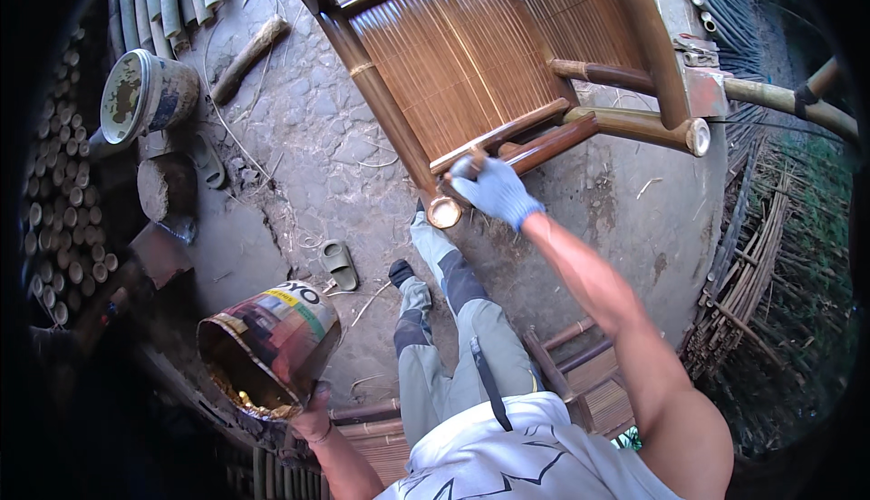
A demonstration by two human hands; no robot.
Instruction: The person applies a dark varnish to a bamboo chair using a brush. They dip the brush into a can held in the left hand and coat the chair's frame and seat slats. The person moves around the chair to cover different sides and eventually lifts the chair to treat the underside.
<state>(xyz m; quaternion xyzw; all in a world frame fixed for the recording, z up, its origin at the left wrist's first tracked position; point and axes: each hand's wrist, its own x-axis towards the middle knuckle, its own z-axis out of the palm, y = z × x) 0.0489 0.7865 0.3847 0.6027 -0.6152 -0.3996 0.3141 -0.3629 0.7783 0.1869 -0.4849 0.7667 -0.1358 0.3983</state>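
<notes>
My left hand (pixel 313 417), bare, is closed at the side of a tilted paint bucket (pixel 294 326); part of the hand is hidden by it. Glossy brown liquid coats the bucket's inside, and its mouth faces lower left. My right hand (pixel 497 192) wears a pale blue glove and is closed on a small brush (pixel 466 167), whose outline is partly blurred. The brush is at the front rail of a brown bamboo chair (pixel 453 56), close to the pale cut end of a chair leg. The chair's slatted seat looks shiny.
A dirty white bucket (pixel 172 92) lies at the left near a short log (pixel 249 58). Stacked bamboo (pixel 68 219) lines the left side. A sandal (pixel 339 265) is near my feet. Thin bamboo sticks (pixel 748 264) lie at the right. Another bamboo seat (pixel 605 402) is beneath me.
</notes>
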